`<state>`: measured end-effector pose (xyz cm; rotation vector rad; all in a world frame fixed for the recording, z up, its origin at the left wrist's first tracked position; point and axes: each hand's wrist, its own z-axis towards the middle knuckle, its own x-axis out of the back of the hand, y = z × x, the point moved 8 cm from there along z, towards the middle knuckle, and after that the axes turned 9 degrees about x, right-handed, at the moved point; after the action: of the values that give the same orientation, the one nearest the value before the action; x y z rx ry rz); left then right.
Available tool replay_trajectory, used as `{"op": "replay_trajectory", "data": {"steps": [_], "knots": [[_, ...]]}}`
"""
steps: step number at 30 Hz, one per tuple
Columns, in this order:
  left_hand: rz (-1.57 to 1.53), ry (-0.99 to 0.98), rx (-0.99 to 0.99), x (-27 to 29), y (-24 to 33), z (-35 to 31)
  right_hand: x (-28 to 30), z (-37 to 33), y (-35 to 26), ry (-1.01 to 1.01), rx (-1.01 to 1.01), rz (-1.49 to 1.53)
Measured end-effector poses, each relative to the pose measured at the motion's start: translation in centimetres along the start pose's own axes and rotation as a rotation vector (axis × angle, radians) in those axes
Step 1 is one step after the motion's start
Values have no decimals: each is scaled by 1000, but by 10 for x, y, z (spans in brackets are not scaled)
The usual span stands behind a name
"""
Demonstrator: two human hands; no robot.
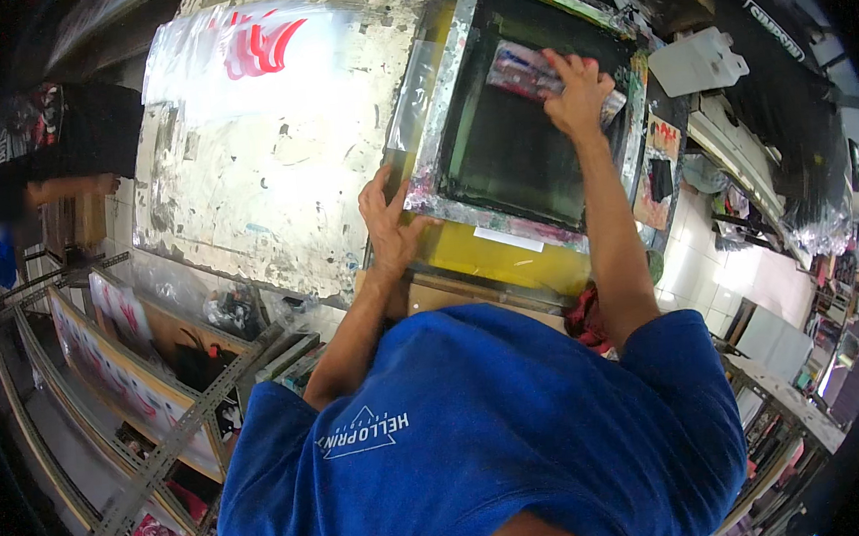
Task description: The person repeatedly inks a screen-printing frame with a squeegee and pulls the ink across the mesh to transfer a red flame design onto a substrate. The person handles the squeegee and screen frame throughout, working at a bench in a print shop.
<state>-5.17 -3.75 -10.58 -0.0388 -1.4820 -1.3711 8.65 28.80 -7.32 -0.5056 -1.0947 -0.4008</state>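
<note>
screen frame (443, 98): likely stiff, lift by sides | left hand (386, 221): fingers apart, at frame's near-left corner | right hand (580, 93): clamped on stained bar (515, 68), likely slippery, inside frame

The frame (445, 83) is grey, blotched pink — the shirt (489, 413) blue.

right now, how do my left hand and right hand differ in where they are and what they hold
The left hand is at the near left corner of the frame; the right hand is over the dark screen inside.
The left hand grips no tool, while the right hand holds a stained bar.
Both are bare.
</note>
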Motion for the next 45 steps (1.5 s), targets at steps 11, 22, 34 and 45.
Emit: {"op": "replay_trajectory", "data": {"steps": [11, 22, 34, 45], "knots": [[-63, 14, 13, 4, 0, -2, -26, 115, 94, 39, 24, -6], [-143, 69, 92, 3, -4, -8, 28, 43, 64, 53, -316, 643], [-338, 287, -25, 77, 104, 74, 227, -28, -133, 157, 169, 12], [156, 311, 203, 7, 3, 94, 297, 97, -81, 163, 53, -21]]}}
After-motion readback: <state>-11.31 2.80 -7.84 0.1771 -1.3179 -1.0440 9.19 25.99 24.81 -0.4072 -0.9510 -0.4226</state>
